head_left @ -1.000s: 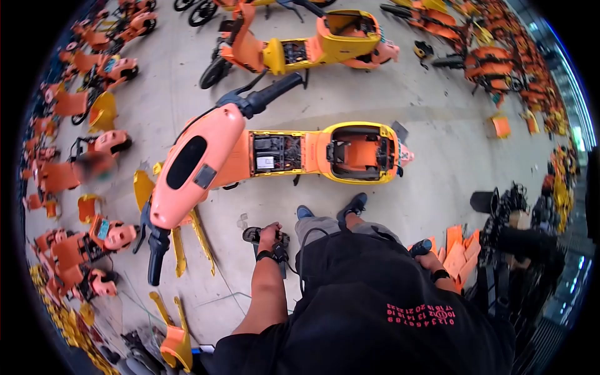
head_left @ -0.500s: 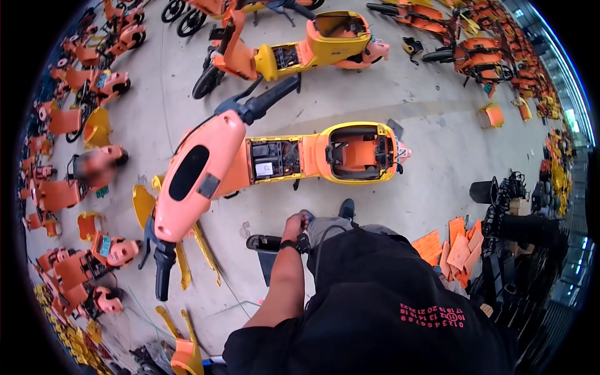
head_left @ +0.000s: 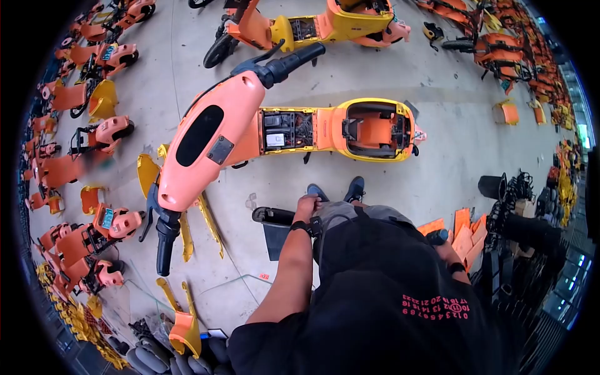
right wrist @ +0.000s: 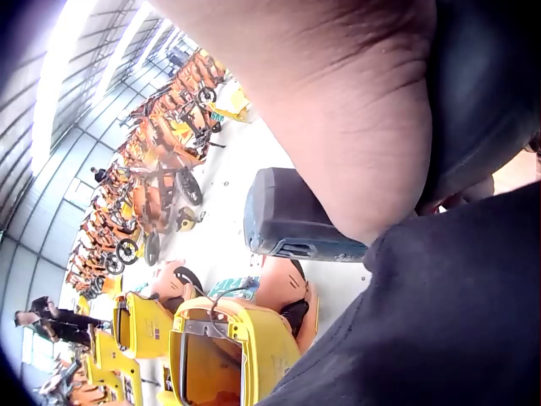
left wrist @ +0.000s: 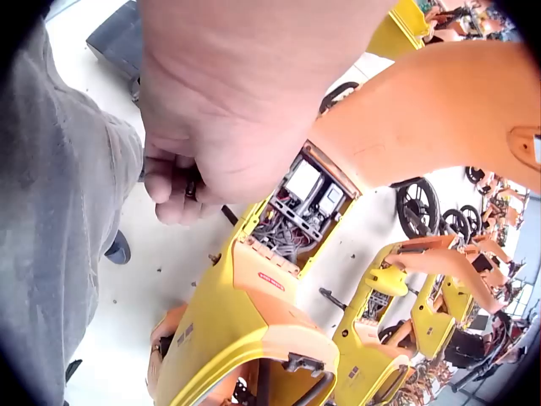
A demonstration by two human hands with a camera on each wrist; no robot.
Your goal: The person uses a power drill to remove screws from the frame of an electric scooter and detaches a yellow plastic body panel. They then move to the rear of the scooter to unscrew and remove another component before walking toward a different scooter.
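In the head view my left hand (head_left: 307, 203) hangs beside the grey shorts. Its fingers (left wrist: 173, 207) curl loosely in the left wrist view, with a small dark band or ring showing among them. A black open-topped bin (head_left: 274, 242) stands close to the left of that hand. My right hand (head_left: 447, 251), low by the right hip, grips a dark cordless drill (head_left: 437, 237). The drill's battery base (right wrist: 296, 216) sticks out below the palm; the shirt covers part of it. In front stands a partly stripped scooter (head_left: 325, 128), its pink handlebar cover (head_left: 244, 94) on the left and its floor and seat compartments uncovered.
Another stripped scooter (head_left: 369, 28) stands behind. Yellow panels (head_left: 185, 234) lie on the floor at left, and orange panels (head_left: 462, 232) are piled at right near black parts (head_left: 531, 231). Rows of scooters (head_left: 69, 97) line the left side. Another person (right wrist: 59, 321) stands far off.
My left hand has moved from over the black bin to beside the shorts. The drill in my right hand, out of sight half a second ago, shows again. The head view has shifted.
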